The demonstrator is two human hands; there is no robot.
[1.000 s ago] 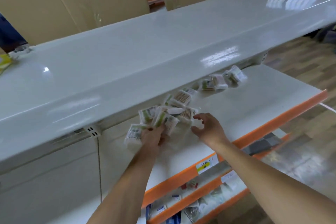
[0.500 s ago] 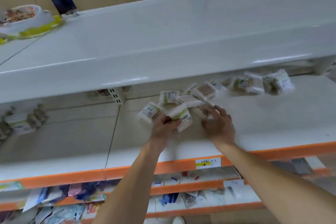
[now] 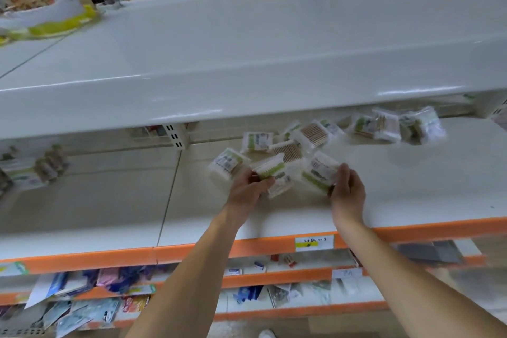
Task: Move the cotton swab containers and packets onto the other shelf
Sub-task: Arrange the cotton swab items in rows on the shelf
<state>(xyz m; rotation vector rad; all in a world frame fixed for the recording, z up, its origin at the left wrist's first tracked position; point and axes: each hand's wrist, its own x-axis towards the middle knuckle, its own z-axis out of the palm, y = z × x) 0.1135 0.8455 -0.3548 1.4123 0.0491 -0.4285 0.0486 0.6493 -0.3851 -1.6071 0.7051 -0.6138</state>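
Several clear cotton swab packets with green-and-white labels lie in a loose pile (image 3: 290, 145) on the white middle shelf (image 3: 411, 186). My left hand (image 3: 248, 189) is closed around one packet (image 3: 270, 169) at the pile's near left. My right hand (image 3: 347, 192) grips another packet (image 3: 319, 174) by its right edge. More swab packets (image 3: 395, 126) sit further right under the upper shelf. On the neighbouring shelf section to the left, a few blurred swab containers (image 3: 30, 167) stand near the back.
The glossy upper shelf (image 3: 247, 49) overhangs the pile and carries a round food pack (image 3: 35, 8) at far left. Orange-edged lower shelves (image 3: 192, 277) hold scattered small goods. A bracket (image 3: 175, 136) marks the joint between shelf sections.
The view swung left and level. My right hand went from open beside the pile to gripping a packet. My left hand kept its hold on a packet.
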